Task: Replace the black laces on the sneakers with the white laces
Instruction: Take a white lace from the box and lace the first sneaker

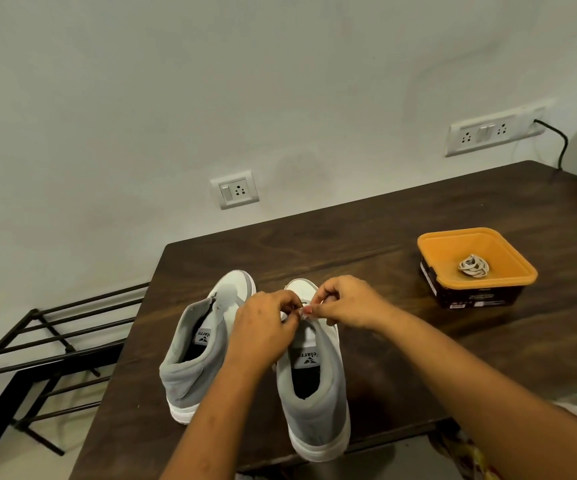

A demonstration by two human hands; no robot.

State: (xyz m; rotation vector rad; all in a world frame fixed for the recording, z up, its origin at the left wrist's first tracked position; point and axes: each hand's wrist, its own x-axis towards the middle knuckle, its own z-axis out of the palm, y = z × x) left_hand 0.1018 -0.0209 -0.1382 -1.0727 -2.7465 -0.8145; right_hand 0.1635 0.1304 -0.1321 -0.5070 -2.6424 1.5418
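Two grey-and-white high-top sneakers stand on the dark wooden table (418, 341), heels toward me. Both hands meet over the eyelet area of the right sneaker (314, 393). My left hand (266, 323) and my right hand (346, 303) have curled fingers and each pinches a thin lace there; its colour is hard to tell, and a short dark strand shows between the fingertips. The left sneaker (197, 344) stands beside them untouched, its front partly hidden by my left hand. A bundle of white laces (474, 266) lies in an orange tub (453, 234) at the right.
A black metal rack (48, 344) stands on the floor left of the table. Wall sockets (235, 189) sit behind the table, and a black cable (562, 143) hangs at the back right corner. The table's near edge runs just below the sneakers' heels.
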